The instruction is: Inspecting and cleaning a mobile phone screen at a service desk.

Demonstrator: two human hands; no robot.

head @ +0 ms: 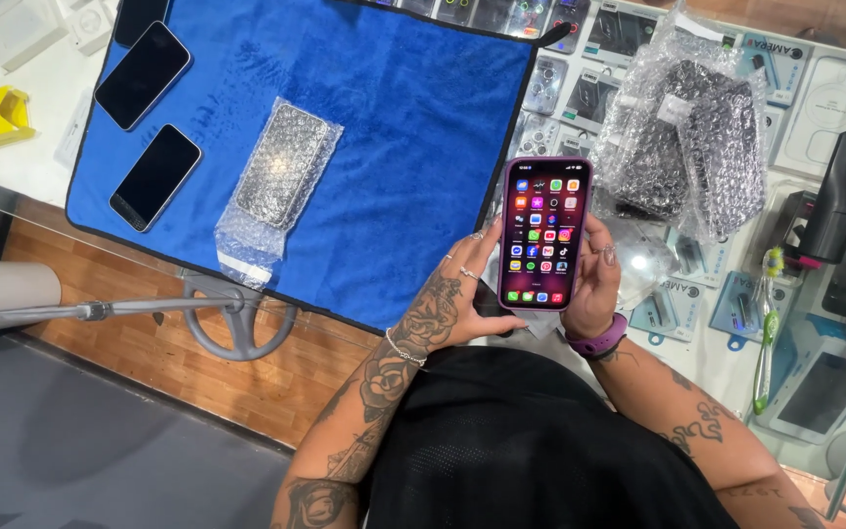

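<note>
Both hands, left hand and right hand, clamped around a purple-cased smartphone with lit screen, centre frame; bubble-wrapped flat packet on blue towel upper left.

Lit phone screen centre; bubble-wrap packet on blue cloth.

Both hands hold a lit smartphone in a purple case upright: left hand cups its left edge, right hand its right. Far left, a blue cloth mat carries a bubble-wrapped flat package and two dark-screened phones. Bubble-wrap bundle far right.
</note>
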